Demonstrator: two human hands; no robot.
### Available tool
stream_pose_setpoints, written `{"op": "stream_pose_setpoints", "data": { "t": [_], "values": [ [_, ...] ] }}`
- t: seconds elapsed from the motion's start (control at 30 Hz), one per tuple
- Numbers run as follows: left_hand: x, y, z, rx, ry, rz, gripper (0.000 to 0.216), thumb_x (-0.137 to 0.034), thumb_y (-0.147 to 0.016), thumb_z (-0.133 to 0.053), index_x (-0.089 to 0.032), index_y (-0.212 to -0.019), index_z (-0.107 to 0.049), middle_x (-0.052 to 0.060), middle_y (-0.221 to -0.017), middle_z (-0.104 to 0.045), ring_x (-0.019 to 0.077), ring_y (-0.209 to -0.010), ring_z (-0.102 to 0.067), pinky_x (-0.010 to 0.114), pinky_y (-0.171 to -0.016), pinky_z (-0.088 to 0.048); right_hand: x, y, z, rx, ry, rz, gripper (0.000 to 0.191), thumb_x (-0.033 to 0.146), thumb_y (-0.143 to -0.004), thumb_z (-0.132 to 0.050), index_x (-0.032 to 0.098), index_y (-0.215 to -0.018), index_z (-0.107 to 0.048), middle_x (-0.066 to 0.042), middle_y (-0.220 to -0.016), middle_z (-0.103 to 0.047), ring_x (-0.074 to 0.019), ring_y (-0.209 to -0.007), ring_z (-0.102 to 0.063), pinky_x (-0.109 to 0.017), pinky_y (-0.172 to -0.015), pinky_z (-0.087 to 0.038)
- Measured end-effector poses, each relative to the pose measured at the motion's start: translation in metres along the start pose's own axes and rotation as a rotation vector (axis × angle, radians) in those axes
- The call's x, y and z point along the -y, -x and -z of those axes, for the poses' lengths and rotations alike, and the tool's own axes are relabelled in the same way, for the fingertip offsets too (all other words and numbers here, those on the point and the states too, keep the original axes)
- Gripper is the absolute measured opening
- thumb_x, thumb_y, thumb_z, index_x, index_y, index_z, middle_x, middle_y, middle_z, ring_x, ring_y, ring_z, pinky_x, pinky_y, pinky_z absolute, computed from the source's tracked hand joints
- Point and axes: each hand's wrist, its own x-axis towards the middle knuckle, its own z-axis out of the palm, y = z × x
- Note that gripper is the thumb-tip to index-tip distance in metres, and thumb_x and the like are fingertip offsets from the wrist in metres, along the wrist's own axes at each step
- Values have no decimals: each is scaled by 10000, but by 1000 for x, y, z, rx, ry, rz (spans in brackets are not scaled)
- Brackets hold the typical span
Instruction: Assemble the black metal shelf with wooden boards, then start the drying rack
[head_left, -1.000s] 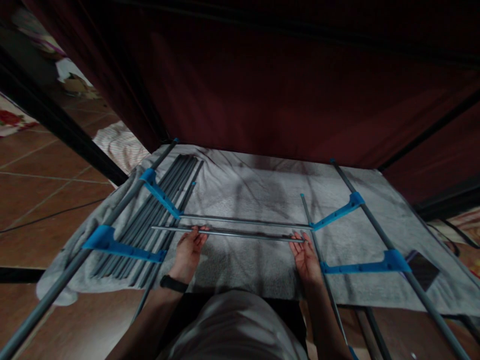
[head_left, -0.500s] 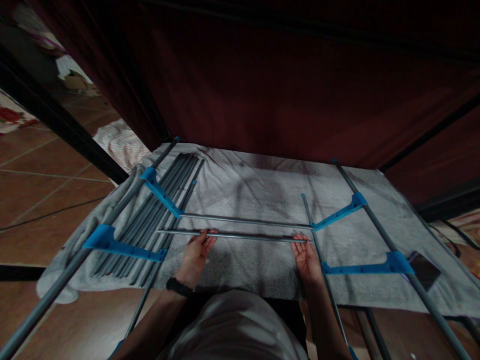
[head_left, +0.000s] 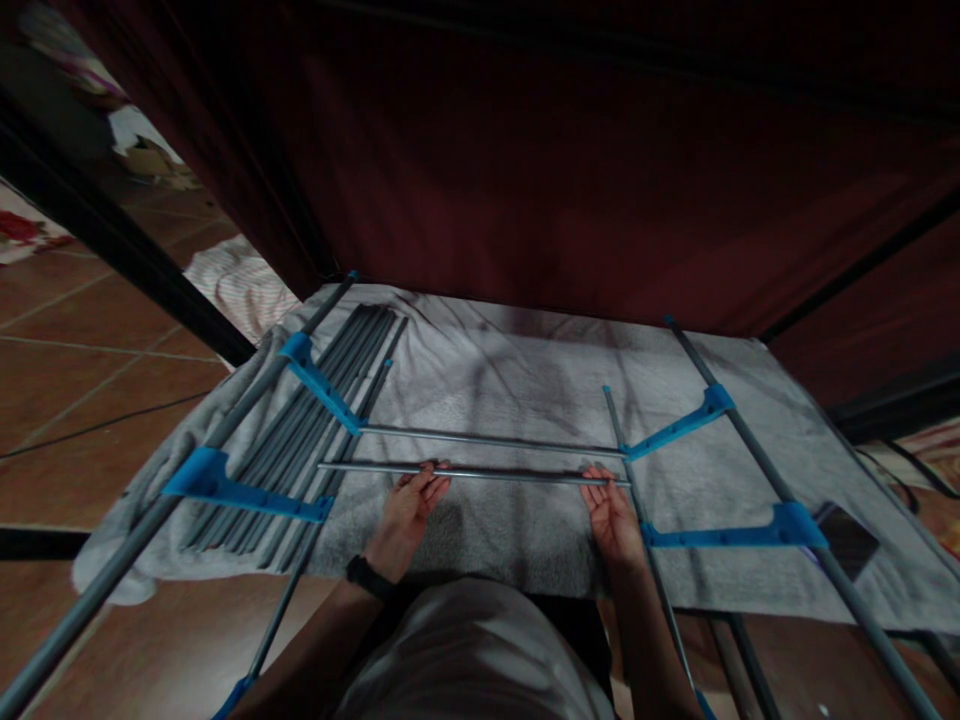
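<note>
A thin grey metal rod (head_left: 510, 473) lies crosswise over a grey towel (head_left: 517, 370). My left hand (head_left: 411, 510) holds it under its left part, fingers curled up round it. My right hand (head_left: 611, 512) supports its right end with fingers cupped beneath. A second rod (head_left: 487, 439) runs parallel just beyond, spanning two blue plastic brackets (head_left: 322, 385) (head_left: 679, 425). A black band sits on my left wrist.
Long grey side poles (head_left: 757, 460) with blue brackets (head_left: 240, 490) (head_left: 735, 535) flank the towel. A bundle of several spare grey rods (head_left: 315, 420) lies at the left. A dark phone (head_left: 847, 540) rests at the right. Dark red fabric hangs behind; brown tile floor lies left.
The held rod has shifted to the right, toward the right-hand pole, and my left hand has slid rightward along with it. My right hand has barely moved.
</note>
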Motion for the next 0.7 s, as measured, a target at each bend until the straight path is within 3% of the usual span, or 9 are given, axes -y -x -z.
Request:
{"op": "stream_pose_setpoints", "data": {
  "t": [0.27, 0.57, 0.7],
  "values": [
    [13, 8, -3, 52, -47, 52, 191, 5, -886, -665, -140, -768, -706, 96, -855, -791, 197, -807, -788, 330, -809, -653, 1, 2, -1, 29, -6, -12, 300, 402, -791, -862, 274, -1039, -754, -30, -1150, -801, -168, -1158, -730, -366, -1121, -540],
    [21, 10, -5, 83, -69, 80, 219, 45, -820, -697, -170, -776, -687, 37, -845, -778, 213, -823, -801, 347, -841, -650, 1, 3, -2, 25, -8, -5, 255, 372, -795, -856, 256, -1008, -775, -58, -1117, -810, -219, -1140, -736, -461, -1152, -507],
    [23, 10, -6, 94, -91, 88, 219, 37, -836, -685, -175, -783, -689, 44, -857, -779, 209, -846, -803, 330, -842, -643, 1, 4, -3, 41, -7, 2, 266, 354, -786, -864, 264, -1018, -771, -38, -1117, -806, -192, -1124, -737, -428, -1125, -530]
  ]
}}
